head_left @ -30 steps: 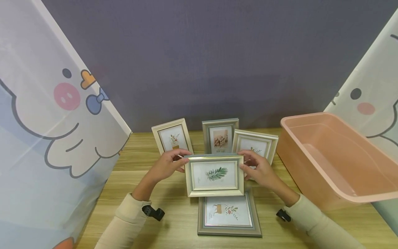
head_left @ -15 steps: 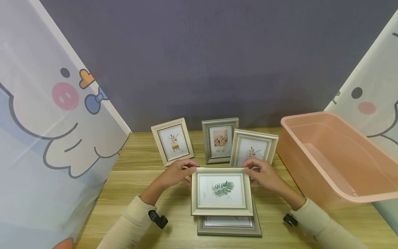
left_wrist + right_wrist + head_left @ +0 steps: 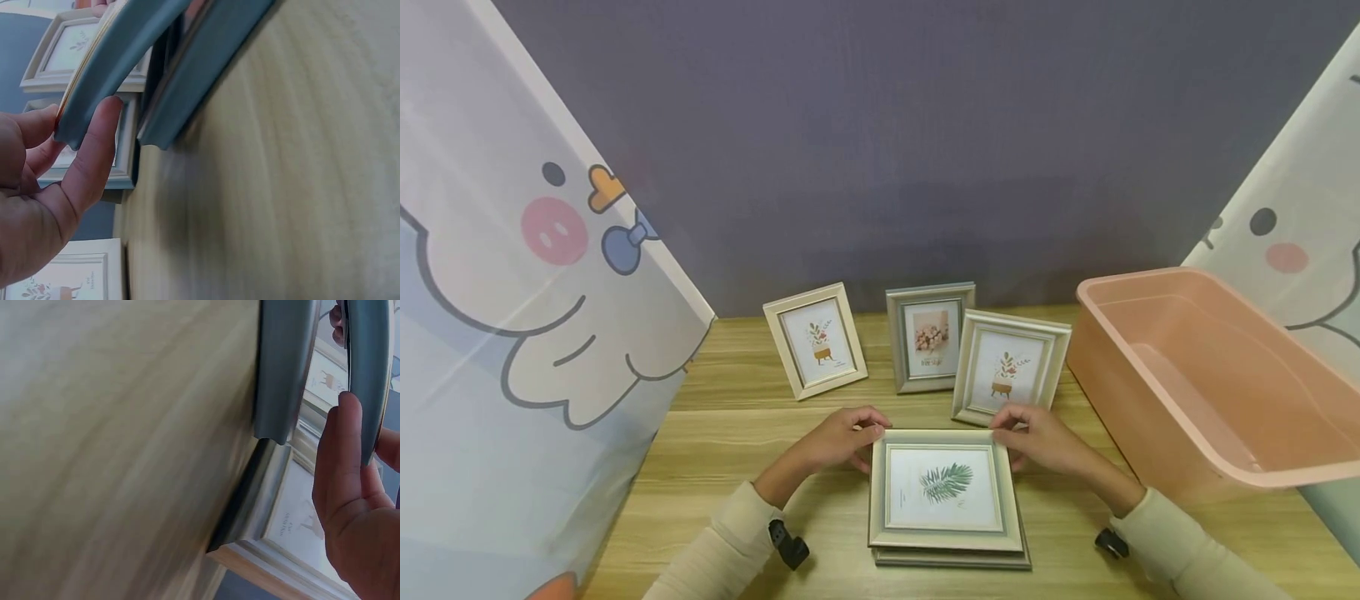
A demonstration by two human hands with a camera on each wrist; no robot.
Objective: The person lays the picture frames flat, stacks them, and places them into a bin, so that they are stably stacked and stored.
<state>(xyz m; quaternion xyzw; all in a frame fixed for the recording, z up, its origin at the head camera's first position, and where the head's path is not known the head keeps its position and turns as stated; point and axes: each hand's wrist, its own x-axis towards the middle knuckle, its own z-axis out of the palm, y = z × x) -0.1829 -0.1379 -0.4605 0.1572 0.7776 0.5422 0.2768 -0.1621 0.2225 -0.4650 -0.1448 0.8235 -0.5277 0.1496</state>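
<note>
Between my hands is a cream picture frame [image 3: 946,487] with a green leaf print. My left hand [image 3: 847,437] pinches its far left corner, thumb on the face and fingers beneath. At the far right corner my right hand [image 3: 1041,437] pinches it the same way. Below lies a grey-brown picture frame [image 3: 955,558], flat on the table, mostly hidden with only its near edge showing. Both wrist views show a gap between the held frame's side [image 3: 119,59] and the lower frame's side [image 3: 284,369] near my fingers.
Three framed prints stand along the back: a cream one [image 3: 771,325] at left, a grey one [image 3: 897,350] in the middle, a cream one [image 3: 1051,367] at right. A pink plastic tub [image 3: 1138,400] stands on the right of the wooden table [image 3: 700,467], near the dark wall [image 3: 880,150].
Both hands have brought the leaf picture frame down and nearer, tilting it flatter over the grey-brown picture frame, which it now mostly covers. The standing frames behind are more fully visible.
</note>
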